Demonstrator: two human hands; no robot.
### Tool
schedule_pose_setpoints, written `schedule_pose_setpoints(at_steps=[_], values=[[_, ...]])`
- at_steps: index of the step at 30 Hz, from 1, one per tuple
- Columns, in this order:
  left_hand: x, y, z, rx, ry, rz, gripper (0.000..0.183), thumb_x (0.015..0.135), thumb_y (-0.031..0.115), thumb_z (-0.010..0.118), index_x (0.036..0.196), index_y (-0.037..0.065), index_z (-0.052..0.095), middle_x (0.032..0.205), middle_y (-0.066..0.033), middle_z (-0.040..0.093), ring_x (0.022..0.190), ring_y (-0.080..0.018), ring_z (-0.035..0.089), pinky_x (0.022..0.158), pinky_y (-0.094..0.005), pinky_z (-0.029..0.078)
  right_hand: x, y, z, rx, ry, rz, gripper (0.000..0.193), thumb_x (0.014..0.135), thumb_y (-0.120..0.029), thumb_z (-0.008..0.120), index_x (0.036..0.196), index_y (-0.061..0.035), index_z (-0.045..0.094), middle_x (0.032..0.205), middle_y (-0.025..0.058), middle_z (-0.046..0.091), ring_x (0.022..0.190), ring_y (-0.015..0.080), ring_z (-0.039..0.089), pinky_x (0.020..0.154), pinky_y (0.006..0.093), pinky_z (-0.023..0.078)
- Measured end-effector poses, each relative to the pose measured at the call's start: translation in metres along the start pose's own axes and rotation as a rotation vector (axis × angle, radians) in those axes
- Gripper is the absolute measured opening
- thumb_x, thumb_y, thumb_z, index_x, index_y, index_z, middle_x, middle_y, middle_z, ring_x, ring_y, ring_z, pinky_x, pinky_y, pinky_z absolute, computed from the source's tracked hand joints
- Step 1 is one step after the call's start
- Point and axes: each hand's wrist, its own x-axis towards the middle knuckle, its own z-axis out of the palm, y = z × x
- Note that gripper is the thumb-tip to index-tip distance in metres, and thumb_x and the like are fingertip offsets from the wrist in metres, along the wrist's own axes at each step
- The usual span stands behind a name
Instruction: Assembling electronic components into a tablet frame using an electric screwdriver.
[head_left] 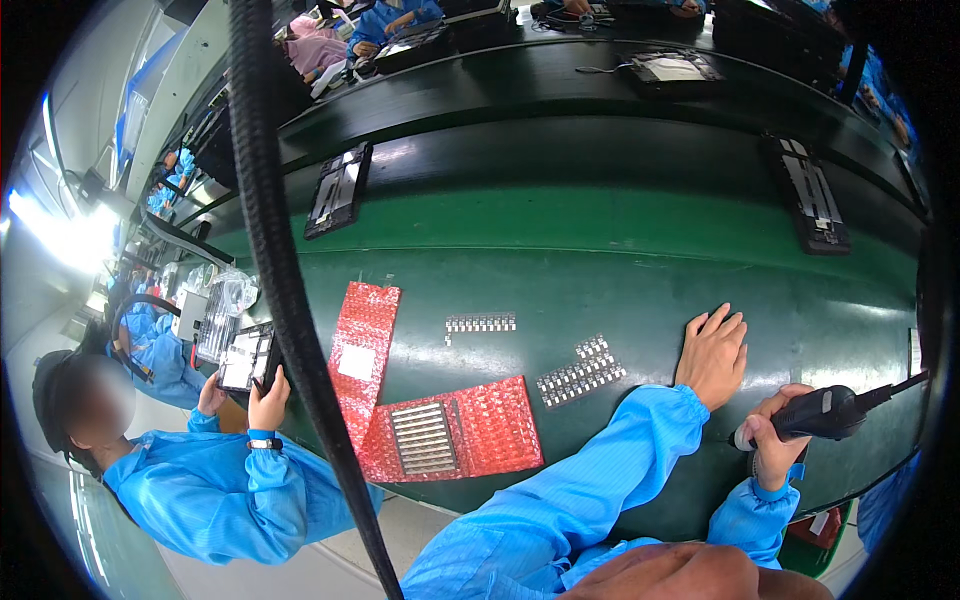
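My left hand (712, 360) rests on the green tabletop, palm down with its fingers stretched out and nothing in it. Close by on the right, my right hand (772, 432) has its fingers wrapped round a black corded handheld device (828, 413), whose exact kind I cannot make out. A small whitish round part (742, 437) shows beside my right thumb. Left of my left hand lies a clear sheet of small black-and-white parts (581, 372), with a narrower strip of such parts (480, 323) farther off.
Red bubble wrap (500, 428) bears a block of metallic strips (424, 438). Black framed units stand at far left (338, 190) and far right (806, 195). A co-worker (220, 490) at left holds a flat device (247, 358). A thick black cable (275, 230) crosses the view.
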Motion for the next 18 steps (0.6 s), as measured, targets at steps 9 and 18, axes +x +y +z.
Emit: schedule_pose_setpoints(at_steps=[9, 18], values=[[0.0002, 0.0010, -0.0013, -0.003, -0.009, -0.006, 0.032, 0.082, 0.015, 0.052, 0.108, -0.003, 0.057, 0.120, -0.0142, 0.054, 0.123, -0.0276, 0.039, 0.101, -0.0434, 0.027, -0.0002, -0.0008, 0.0003, 0.009, -0.005, 0.004, 0.052, 0.070, 0.000, 0.071, 0.108, -0.0040, 0.037, 0.060, 0.0039, 0.048, 0.048, 0.0127, 0.049, 0.045, 0.0236, 0.042], [0.0000, 0.0005, -0.0005, -0.007, 0.004, -0.003, 0.031, 0.082, 0.014, 0.053, 0.107, -0.003, 0.057, 0.119, -0.0145, 0.054, 0.122, -0.0281, 0.039, 0.100, -0.0435, 0.027, 0.0006, 0.0001, -0.0005, 0.004, -0.019, -0.015, 0.052, 0.070, -0.001, 0.072, 0.109, -0.0040, 0.037, 0.059, 0.0037, 0.048, 0.047, 0.0128, 0.049, 0.045, 0.0235, 0.042]])
